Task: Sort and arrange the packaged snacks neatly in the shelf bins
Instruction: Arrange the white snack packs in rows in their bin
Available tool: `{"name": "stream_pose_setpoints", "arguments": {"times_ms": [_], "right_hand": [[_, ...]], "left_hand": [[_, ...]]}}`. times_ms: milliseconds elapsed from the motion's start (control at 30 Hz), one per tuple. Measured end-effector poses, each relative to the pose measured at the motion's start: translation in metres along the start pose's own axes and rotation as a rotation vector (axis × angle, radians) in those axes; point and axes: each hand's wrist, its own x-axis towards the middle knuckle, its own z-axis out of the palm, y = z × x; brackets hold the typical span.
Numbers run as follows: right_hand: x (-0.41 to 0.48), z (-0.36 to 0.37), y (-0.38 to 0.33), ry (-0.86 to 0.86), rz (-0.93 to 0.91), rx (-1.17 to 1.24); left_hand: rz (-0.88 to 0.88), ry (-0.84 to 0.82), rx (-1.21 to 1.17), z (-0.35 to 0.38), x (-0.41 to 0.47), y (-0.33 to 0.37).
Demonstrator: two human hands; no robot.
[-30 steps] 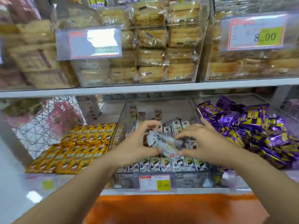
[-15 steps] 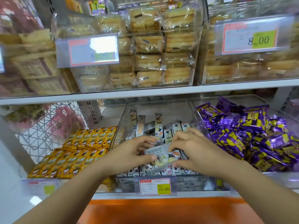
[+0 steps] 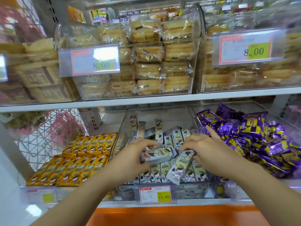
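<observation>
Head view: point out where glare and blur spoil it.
Head view: glare whitens the top of the middle 8.00 price tag; the upper left bin is smeared with blur; the grey snack packs and the 15.80 tag are sharp.

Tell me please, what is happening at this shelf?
A person is arranging grey snack packs in the middle clear bin of the lower shelf. The left hand holds one grey pack lying sideways. The right hand grips a second pack, tilted, above the front row, which stands tidy. The packs at the back lean loosely. Yellow packs lie in neat rows to the left; purple packs are heaped to the right.
</observation>
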Motion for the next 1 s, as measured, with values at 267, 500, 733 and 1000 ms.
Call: {"name": "stream_pose_setpoints", "arguments": {"times_ms": [267,500,733,1000], "right_hand": [[-0.007,-0.003,-0.013,0.019,-0.046,0.004],[-0.006,-0.005,-0.019,-0.023,-0.037,-0.040],[0.001,-0.001,-0.017,0.116,-0.069,-0.066],[-0.007,-0.005,-0.011,0.043,-0.080,0.068]], "left_hand": [[-0.047,-0.123,0.430,-0.008,0.006,-0.010],[0.023,-0.078,0.453,-0.010,0.020,-0.008],[0.013,-0.120,-0.094,0.015,0.021,0.002],[-0.025,-0.119,-0.410,0.032,0.025,0.022]]}}
